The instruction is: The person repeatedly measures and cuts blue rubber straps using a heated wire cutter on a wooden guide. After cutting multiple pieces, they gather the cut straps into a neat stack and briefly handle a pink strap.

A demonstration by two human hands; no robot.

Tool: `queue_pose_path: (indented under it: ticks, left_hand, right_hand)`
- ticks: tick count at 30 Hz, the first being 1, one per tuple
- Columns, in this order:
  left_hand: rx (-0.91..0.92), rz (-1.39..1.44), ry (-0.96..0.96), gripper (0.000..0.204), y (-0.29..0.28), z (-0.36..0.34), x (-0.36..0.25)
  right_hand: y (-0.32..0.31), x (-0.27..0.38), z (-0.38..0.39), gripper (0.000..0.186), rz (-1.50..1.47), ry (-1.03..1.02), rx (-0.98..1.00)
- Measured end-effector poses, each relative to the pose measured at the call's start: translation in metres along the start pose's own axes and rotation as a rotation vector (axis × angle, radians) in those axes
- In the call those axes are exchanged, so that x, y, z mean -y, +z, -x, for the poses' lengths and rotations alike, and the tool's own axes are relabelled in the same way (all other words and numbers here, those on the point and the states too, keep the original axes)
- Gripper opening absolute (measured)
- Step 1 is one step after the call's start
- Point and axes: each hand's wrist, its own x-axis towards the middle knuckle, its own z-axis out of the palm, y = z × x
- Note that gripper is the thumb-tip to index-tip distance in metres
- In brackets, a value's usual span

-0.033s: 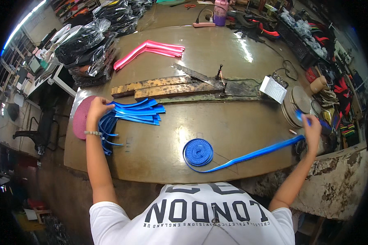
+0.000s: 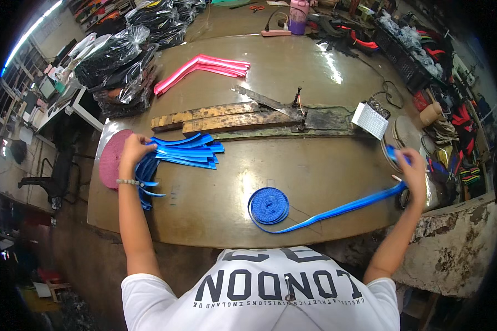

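My left hand (image 2: 133, 150) grips a pile of cut blue strap pieces (image 2: 189, 152) at the table's left edge; their ends hang over the edge below my wrist. My right hand (image 2: 412, 172) is stretched far to the right, closed on the free end of a long blue strap (image 2: 348, 208). The strap runs back across the brown table (image 2: 315, 165) to a flat blue roll (image 2: 269, 206) lying close in front of me.
Worn wooden planks with a metal cutting tool (image 2: 237, 117) lie across the middle. Pink strap pieces (image 2: 204, 66) sit farther back. A round pink mat (image 2: 111, 160) overhangs the left edge, black bagged bundles (image 2: 116, 60) fill the far left, and a white card (image 2: 370, 119) lies at right.
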Motion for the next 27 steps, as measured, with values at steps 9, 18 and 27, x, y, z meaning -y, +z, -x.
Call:
queue_pose_path:
  ticks: [9,18,27]
  left_hand:
    - [-0.419,-0.065,0.645,0.044,0.048,-0.012,-0.096]
    - [0.087,0.603,0.089,0.048,0.150,-0.120,-0.173]
    - [-0.048,0.208,0.065,0.054,0.157,-0.112,-0.181]
  right_hand:
    - [0.244,0.189,-0.098,0.023,-0.205,-0.271,0.265]
    - [0.361,0.200,-0.166,0.020,-0.078,-0.105,0.184]
    - [0.274,0.227,-0.134,0.024,0.339,-0.251,0.083]
